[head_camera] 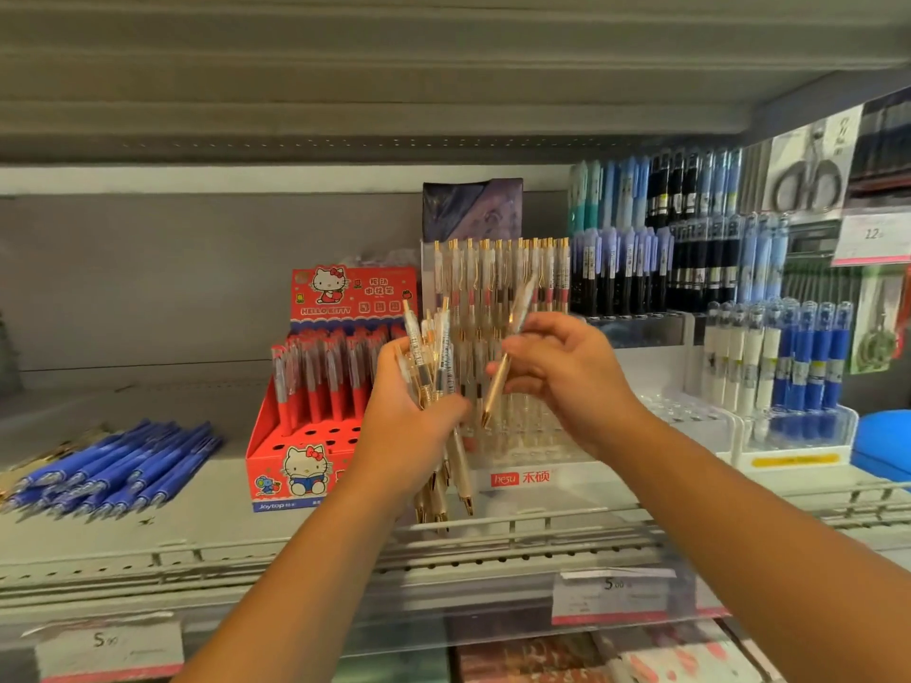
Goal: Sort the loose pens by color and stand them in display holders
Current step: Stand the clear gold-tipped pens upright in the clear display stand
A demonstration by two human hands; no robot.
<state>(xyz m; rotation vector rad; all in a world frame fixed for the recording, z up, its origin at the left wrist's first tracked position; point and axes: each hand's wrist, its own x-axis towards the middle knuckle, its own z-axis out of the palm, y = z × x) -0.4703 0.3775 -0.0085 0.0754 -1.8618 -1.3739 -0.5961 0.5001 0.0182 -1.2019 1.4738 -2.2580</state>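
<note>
gold pens [434, 377], blue pens [118, 468], red box [305, 465]

Bare L hand [410, 436], R hand [572, 386]

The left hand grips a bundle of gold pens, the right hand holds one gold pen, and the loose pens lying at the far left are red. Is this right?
Not quite: the loose pens lying at the far left are blue, as the head view shows. The rest is correct.
</note>
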